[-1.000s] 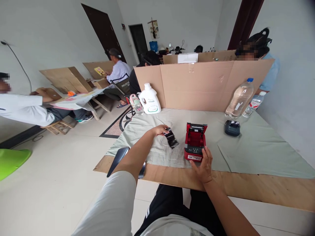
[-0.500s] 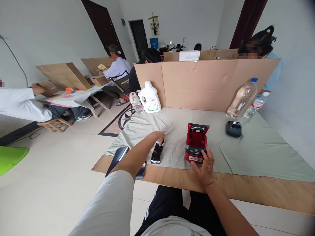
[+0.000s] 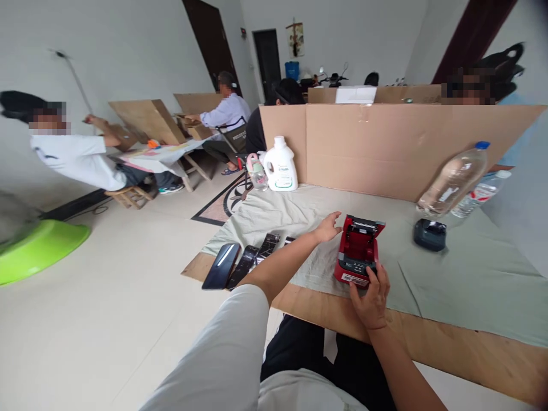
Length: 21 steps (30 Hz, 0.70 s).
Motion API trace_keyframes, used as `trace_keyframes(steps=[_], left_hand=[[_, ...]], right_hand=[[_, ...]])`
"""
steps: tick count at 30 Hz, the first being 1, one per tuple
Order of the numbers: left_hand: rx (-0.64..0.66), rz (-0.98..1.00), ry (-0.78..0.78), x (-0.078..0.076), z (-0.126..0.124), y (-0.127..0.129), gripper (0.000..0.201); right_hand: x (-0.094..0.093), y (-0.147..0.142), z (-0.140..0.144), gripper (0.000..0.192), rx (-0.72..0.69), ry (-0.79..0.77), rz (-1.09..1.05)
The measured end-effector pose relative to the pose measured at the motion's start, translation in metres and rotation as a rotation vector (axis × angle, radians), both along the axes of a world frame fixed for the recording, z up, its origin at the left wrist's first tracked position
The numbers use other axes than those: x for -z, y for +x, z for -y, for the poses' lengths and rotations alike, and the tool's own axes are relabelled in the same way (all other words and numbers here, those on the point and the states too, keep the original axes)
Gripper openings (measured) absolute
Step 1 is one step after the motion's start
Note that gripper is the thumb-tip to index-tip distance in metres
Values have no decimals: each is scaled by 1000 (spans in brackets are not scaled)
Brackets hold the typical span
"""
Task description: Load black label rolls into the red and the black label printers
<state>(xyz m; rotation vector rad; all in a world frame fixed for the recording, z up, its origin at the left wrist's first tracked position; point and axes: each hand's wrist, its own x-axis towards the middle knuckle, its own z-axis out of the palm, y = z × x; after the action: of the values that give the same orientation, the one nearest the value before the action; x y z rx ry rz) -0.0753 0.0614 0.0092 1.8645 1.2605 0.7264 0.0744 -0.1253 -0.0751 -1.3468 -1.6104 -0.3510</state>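
Observation:
A small red-and-black label printer (image 3: pixel 358 251) stands on the cloth with its lid raised and its red inside showing. My right hand (image 3: pixel 372 297) grips its front right corner, fingers on the black top edge and thumb at the front. Close to the left of the raised lid is my left hand (image 3: pixel 329 227), fingers stretched out and nothing seen in them. Under and beside my left forearm lie a dark phone (image 3: pixel 220 266), a black strap-like item (image 3: pixel 245 264) and a black marbled item (image 3: pixel 268 249). The forearm covers most of another black item (image 3: pixel 290 240).
A cardboard screen (image 3: pixel 363 148) closes off the table's back. Before it stand a white detergent bottle (image 3: pixel 281 165), a pink-lidded bottle (image 3: pixel 257 172) and two clear plastic bottles (image 3: pixel 454 180). A black device (image 3: pixel 430 234) lies right. Other people sit beyond; a green basin (image 3: pixel 47 248) is on the floor.
My left hand has left the black item on the cloth and moved right, up to the printer's lid. My right hand stays on the printer. The view has turned left.

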Motion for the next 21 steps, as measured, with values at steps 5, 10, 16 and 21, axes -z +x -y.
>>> trace_keyframes(steps=[5,10,16,21], left_hand=[[-324,-467,-18,-3,12,-125,40],[-257,-665,-283,-10,47,-256,40],[-120,-714,-153,11,89,-277,47],[-240,-596,-303,-19,97,-268,33]], right_hand=[[0,0,-2,58,-19,13,3],[0,-1,-2,57,-10,32,-8],[-1,0,-2,57,-29,36,-3],[0,0,-1,55,-26,23,-2]])
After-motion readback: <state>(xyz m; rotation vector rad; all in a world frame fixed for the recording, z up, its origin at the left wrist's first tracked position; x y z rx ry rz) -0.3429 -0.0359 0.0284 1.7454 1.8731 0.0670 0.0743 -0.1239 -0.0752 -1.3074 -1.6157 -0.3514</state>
